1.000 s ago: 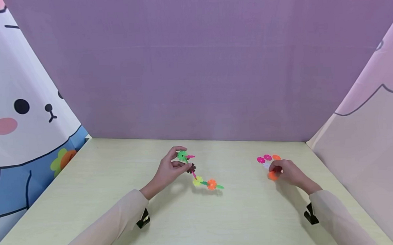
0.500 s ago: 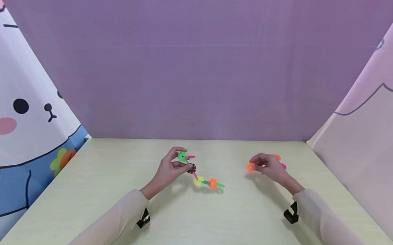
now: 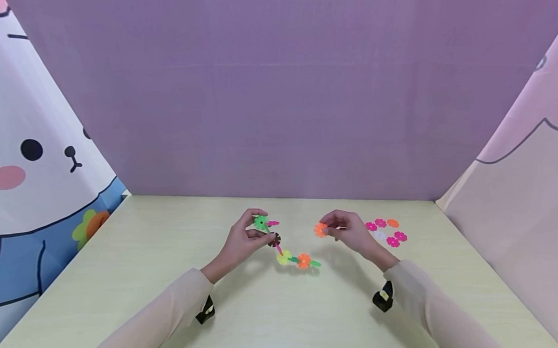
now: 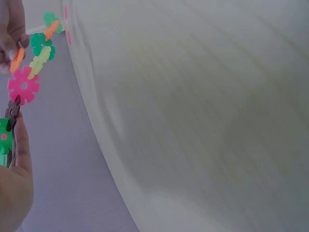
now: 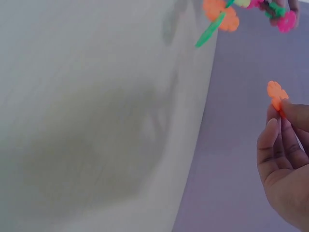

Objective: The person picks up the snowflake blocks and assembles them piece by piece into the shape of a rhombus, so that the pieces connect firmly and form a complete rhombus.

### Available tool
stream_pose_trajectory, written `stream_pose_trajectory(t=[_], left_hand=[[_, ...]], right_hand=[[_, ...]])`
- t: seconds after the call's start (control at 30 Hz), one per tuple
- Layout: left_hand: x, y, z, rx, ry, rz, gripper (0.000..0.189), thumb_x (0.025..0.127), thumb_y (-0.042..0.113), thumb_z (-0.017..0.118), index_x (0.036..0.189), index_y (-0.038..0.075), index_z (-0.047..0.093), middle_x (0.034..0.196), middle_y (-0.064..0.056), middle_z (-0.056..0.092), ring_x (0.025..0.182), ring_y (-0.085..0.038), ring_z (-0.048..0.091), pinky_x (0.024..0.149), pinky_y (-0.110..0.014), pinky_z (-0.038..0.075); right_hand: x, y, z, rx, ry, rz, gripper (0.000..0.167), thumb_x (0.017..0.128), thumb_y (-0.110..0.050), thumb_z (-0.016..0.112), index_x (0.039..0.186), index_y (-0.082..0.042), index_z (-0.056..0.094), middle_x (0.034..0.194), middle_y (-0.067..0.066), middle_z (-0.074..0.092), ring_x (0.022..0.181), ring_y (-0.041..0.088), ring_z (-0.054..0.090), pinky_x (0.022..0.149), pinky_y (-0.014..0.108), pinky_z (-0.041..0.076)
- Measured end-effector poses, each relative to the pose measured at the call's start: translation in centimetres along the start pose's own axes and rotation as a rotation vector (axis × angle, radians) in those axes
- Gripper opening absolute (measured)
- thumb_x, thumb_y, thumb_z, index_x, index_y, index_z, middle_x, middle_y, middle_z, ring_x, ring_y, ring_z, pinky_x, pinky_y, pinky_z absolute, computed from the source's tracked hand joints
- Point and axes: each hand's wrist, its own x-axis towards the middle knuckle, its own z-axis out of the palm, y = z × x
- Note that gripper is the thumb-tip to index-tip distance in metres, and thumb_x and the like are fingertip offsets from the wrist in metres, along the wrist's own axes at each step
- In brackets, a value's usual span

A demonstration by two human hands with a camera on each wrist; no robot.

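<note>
My left hand (image 3: 246, 236) holds a chain of interlocked flower-shaped plastic discs above the table, its thumb at the dark brown disc (image 3: 274, 239) and a finger at the bright green disc (image 3: 261, 222). From there the chain runs down through a pink disc (image 4: 23, 85), a yellow disc (image 3: 284, 257) and an orange disc (image 3: 303, 260) to a green disc (image 5: 211, 30) at the end. To the right, my right hand (image 3: 351, 233) pinches a single orange disc (image 3: 320, 230) between thumb and fingers, apart from the chain. In the right wrist view that loose disc (image 5: 276, 95) stands edge-up at the fingertips.
Several pink discs (image 3: 396, 239), an orange disc (image 3: 393, 223) and a whitish disc (image 3: 379, 235) lie on the pale tabletop (image 3: 285, 319) at the right. A purple panel (image 3: 276, 101) rises behind the table. Cartoon-printed cloth (image 3: 38, 122) hangs at the left.
My right hand has picked up the orange disc from the loose group and carried it left toward the chain. The left hand has stayed nearly still with the chain.
</note>
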Motion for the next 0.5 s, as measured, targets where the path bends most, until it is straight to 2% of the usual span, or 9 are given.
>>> stream_pose_trajectory(t=[0.13,0.27,0.4,0.5], left_hand=[[0.0,-0.1,0.1,-0.01,-0.001,-0.002,0.048,0.078,-0.004,0.067,0.119,0.006,0.044,0.107,-0.016,0.054,0.085,-0.037,0.065,0.078,-0.052,0.05],[0.0,-0.1,0.2,0.002,-0.01,0.005,0.049,0.079,-0.003,0.066,0.121,0.007,0.044,0.11,-0.021,0.053,0.085,-0.036,0.066,0.077,-0.045,0.053],[0.0,0.0,0.3,0.008,-0.023,0.016,0.049,0.08,-0.002,0.065,0.123,0.008,0.044,0.116,-0.026,0.051,0.086,-0.036,0.065,0.075,-0.036,0.055],[-0.1,0.0,0.3,0.009,-0.027,0.021,0.048,0.081,-0.002,0.065,0.123,0.008,0.044,0.118,-0.026,0.05,0.087,-0.036,0.065,0.074,-0.031,0.055]], right_hand=[[0.3,-2.7,1.2,0.029,-0.03,-0.021,0.016,0.084,0.002,0.06,0.1,0.005,0.061,0.094,0.023,0.064,0.077,0.028,0.06,0.057,0.026,0.049],[0.8,-4.3,2.3,0.029,-0.055,-0.026,0.016,0.085,0.001,0.059,0.1,0.006,0.061,0.094,0.024,0.064,0.078,0.026,0.06,0.056,0.025,0.048],[1.3,-5.0,3.2,0.038,-0.059,-0.043,0.016,0.085,0.002,0.058,0.1,0.005,0.062,0.094,0.024,0.064,0.081,0.033,0.059,0.056,0.026,0.047],[1.6,-5.3,3.8,0.05,-0.053,-0.059,0.016,0.085,0.002,0.058,0.1,0.006,0.062,0.095,0.023,0.064,0.082,0.035,0.058,0.056,0.025,0.046]])
